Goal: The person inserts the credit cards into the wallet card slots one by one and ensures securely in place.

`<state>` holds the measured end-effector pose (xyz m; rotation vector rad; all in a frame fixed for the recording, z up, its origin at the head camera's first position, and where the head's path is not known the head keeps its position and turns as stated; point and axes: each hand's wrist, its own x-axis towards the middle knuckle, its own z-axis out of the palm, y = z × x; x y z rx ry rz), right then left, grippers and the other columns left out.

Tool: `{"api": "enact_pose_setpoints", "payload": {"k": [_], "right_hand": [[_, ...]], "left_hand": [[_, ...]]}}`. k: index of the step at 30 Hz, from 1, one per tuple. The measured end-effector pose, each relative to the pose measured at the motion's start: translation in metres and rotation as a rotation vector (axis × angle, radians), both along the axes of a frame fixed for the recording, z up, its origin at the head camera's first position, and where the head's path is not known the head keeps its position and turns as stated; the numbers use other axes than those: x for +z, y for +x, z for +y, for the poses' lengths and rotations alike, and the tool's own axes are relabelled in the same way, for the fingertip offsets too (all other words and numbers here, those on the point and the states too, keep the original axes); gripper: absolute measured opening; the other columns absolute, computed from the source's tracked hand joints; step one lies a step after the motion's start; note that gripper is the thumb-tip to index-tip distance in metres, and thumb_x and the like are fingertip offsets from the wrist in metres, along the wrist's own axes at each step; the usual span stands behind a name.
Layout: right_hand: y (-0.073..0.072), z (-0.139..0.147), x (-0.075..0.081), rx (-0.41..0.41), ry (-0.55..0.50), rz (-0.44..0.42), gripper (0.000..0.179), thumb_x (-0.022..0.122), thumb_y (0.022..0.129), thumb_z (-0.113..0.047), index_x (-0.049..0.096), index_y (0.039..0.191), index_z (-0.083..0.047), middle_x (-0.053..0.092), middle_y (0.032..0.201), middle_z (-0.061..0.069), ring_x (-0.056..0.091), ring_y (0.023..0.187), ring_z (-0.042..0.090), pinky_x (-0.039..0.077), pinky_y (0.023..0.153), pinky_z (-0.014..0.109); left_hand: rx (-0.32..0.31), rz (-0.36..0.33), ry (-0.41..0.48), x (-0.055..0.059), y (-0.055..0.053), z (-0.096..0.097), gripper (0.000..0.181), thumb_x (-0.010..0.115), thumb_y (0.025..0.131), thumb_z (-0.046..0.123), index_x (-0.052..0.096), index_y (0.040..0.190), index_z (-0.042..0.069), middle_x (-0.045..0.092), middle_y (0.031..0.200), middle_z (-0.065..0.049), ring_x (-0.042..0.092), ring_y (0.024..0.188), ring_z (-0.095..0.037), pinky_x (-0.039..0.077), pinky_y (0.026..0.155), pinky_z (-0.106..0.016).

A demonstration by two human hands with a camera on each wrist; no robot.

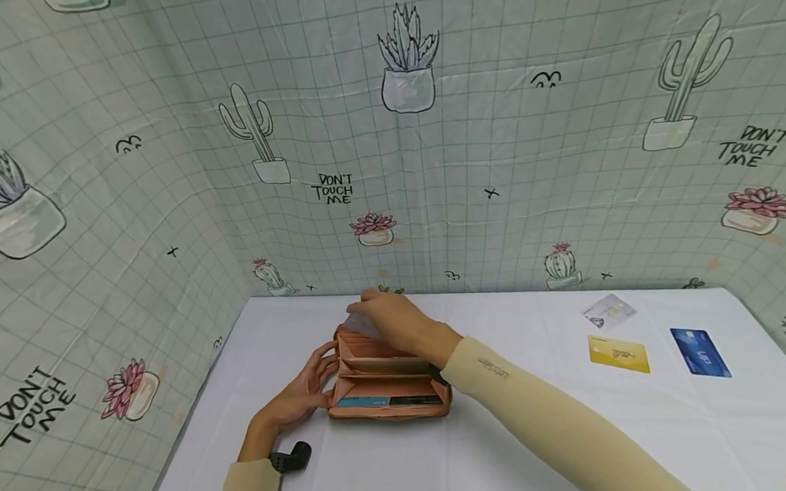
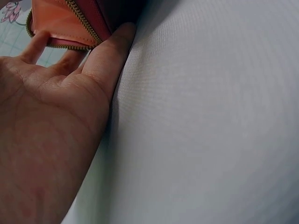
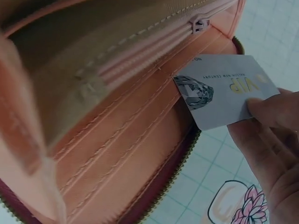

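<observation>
An open salmon-pink zip wallet (image 1: 394,387) lies on the white table, its compartments fanned toward the head camera. At its left side my left hand (image 1: 299,396) holds it, fingers along the edge and thumb low near the front corner. My right hand (image 1: 395,321) reaches over the far part of the wallet. Between thumb and fingers it pinches a silver VIP card (image 3: 224,91) with a diamond picture. The card's far edge overlaps the card slots (image 3: 121,135) in the right wrist view. A blue card (image 1: 362,402) and a dark card (image 1: 416,401) sit in the front slots.
On the table's right side lie a silver card (image 1: 609,312), a yellow card (image 1: 619,354) and a blue card (image 1: 700,352). A cactus-print cloth (image 1: 467,145) hangs behind and at the left of the white table (image 1: 516,448).
</observation>
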<state>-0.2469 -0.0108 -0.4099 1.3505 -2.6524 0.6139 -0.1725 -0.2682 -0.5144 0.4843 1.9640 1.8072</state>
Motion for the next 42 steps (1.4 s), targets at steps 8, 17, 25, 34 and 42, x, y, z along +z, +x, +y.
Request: {"api": "enact_pose_setpoints", "payload": {"k": [8, 17, 25, 34, 42], "right_hand": [[-0.004, -0.006, -0.002, 0.004, 0.044, 0.021, 0.047, 0.067, 0.096, 0.01, 0.065, 0.141, -0.005, 0.066, 0.131, 0.014, 0.073, 0.107, 0.029, 0.059, 0.09, 0.038], [-0.008, -0.009, -0.003, 0.022, 0.029, -0.01, 0.035, 0.063, 0.1, 0.008, 0.067, 0.132, -0.006, 0.069, 0.133, 0.013, 0.072, 0.113, 0.029, 0.059, 0.093, 0.04], [-0.008, -0.017, -0.005, 0.018, 0.117, 0.017, 0.038, 0.066, 0.098, 0.007, 0.072, 0.131, -0.01, 0.069, 0.128, 0.009, 0.07, 0.116, 0.025, 0.058, 0.095, 0.037], [-0.007, -0.02, -0.006, 0.04, 0.129, 0.089, 0.036, 0.069, 0.097, 0.004, 0.077, 0.128, -0.012, 0.069, 0.117, 0.006, 0.071, 0.106, 0.02, 0.059, 0.09, 0.033], [-0.002, -0.019, -0.009, 0.043, 0.132, 0.139, 0.037, 0.072, 0.097, 0.0, 0.075, 0.131, -0.014, 0.068, 0.118, 0.005, 0.071, 0.107, 0.019, 0.06, 0.088, 0.036]], "left_hand": [[-0.007, -0.002, 0.009, -0.001, 0.001, 0.0, 0.108, 0.066, 0.085, -0.01, 0.003, 0.17, 0.014, 0.01, 0.172, -0.026, 0.013, 0.159, -0.031, 0.016, 0.122, -0.065], [-0.012, 0.009, -0.012, -0.001, 0.0, -0.001, 0.109, 0.065, 0.084, -0.01, 0.002, 0.169, 0.013, 0.014, 0.171, -0.021, 0.029, 0.146, 0.0, 0.025, 0.121, -0.051], [-0.011, 0.017, 0.001, -0.002, -0.001, -0.001, 0.109, 0.065, 0.083, -0.008, 0.001, 0.169, 0.01, 0.011, 0.171, -0.027, 0.026, 0.15, -0.009, 0.015, 0.121, -0.066], [-0.001, 0.007, -0.013, 0.0, 0.0, 0.0, 0.108, 0.065, 0.084, -0.009, 0.001, 0.169, 0.011, 0.013, 0.172, -0.024, 0.024, 0.153, -0.015, 0.021, 0.122, -0.058], [-0.005, 0.003, -0.015, -0.001, 0.0, -0.001, 0.108, 0.063, 0.084, -0.01, 0.002, 0.169, 0.013, 0.016, 0.171, -0.019, 0.025, 0.151, -0.009, 0.034, 0.113, -0.032]]}}
